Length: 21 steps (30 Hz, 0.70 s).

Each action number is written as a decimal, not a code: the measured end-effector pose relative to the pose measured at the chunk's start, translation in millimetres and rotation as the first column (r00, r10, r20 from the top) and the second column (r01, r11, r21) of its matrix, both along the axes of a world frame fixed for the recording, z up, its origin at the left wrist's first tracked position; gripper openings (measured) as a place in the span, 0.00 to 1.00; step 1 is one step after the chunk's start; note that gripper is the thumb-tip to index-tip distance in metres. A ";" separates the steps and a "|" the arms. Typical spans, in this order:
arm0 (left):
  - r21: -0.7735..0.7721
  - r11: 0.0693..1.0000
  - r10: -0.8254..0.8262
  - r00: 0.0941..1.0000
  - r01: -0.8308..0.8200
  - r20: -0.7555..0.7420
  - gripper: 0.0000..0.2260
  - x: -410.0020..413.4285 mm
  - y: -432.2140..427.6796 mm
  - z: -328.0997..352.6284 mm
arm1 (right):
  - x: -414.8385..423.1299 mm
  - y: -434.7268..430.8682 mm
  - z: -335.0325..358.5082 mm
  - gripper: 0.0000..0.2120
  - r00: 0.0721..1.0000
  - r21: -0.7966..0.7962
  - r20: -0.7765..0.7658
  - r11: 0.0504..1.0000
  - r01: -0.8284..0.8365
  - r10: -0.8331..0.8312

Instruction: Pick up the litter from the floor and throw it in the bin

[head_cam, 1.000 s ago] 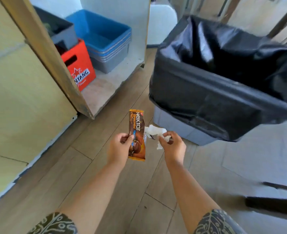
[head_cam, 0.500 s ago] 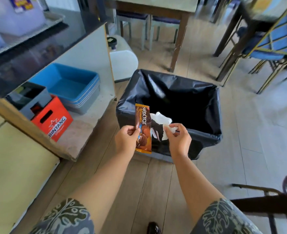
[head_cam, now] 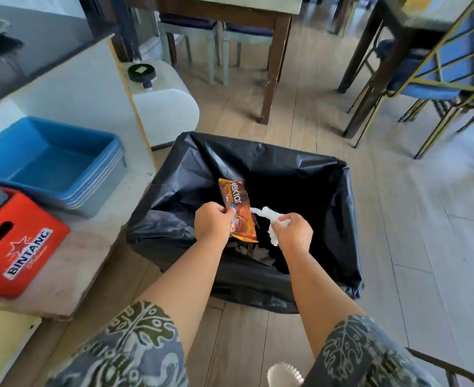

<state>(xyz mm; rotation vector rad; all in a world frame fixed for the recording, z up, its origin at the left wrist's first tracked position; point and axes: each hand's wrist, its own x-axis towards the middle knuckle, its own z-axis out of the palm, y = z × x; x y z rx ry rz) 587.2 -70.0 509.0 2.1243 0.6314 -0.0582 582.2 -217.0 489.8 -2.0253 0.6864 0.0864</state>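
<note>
Black-lined bin [head_cam: 344, 219] sits right under both grips: left hand [head_cam: 212, 224] pinching a brown Nextar snack wrapper [head_cam: 238, 210], right hand [head_cam: 294, 233] clutching crumpled white tissue [head_cam: 266, 215].

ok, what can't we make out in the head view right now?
- Bin bottom: lost in the black liner's shadow; contents unknown.
- Wrapper lower left: covered by the left hand.
- Tissue: mostly inside the right hand.
- White ridged object: cut off by bottom edge.
</note>
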 end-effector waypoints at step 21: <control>0.011 0.979 -0.202 0.978 0.201 0.047 0.12 -81.0 9.1 63.8 | -89.2 20.6 77.3 0.14 0.983 -0.100 0.070 0.982 -0.163 0.170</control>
